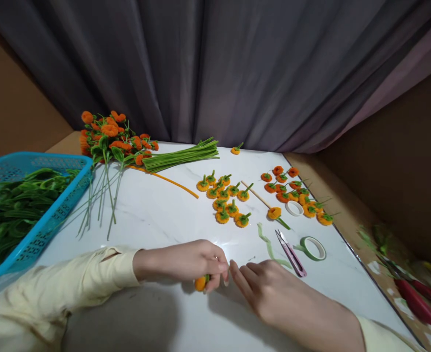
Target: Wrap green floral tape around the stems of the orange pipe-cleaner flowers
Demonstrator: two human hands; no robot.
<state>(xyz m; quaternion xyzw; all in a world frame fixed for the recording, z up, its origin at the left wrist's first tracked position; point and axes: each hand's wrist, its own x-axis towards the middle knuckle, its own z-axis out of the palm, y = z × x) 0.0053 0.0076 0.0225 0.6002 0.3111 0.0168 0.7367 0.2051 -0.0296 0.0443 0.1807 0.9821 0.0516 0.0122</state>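
My left hand [196, 261] is closed around a yellow-orange fuzzy flower head [200, 283], which pokes out below the fingers with a bit of green beside it. Close by on the right, my right hand [270, 286] has its fingers bent together in a pinch. The two sets of fingertips almost meet, and whatever lies between the right ones is too small or hidden to make out. Just beyond the right hand lie pink-handled thread snips [291, 254], a roll of green tape [313, 248] and a crumpled pale green strip [268, 242].
Several yellow flower heads [222, 216] with green stubs sit mid-table. Orange ones [282, 197] surround a white ring [294, 209] farther right. Green stems [182, 156] and finished orange flowers [110, 129] lie at the back left. A blue basket [54, 234] holds leaves; red-handled pliers [417, 298] lie right.
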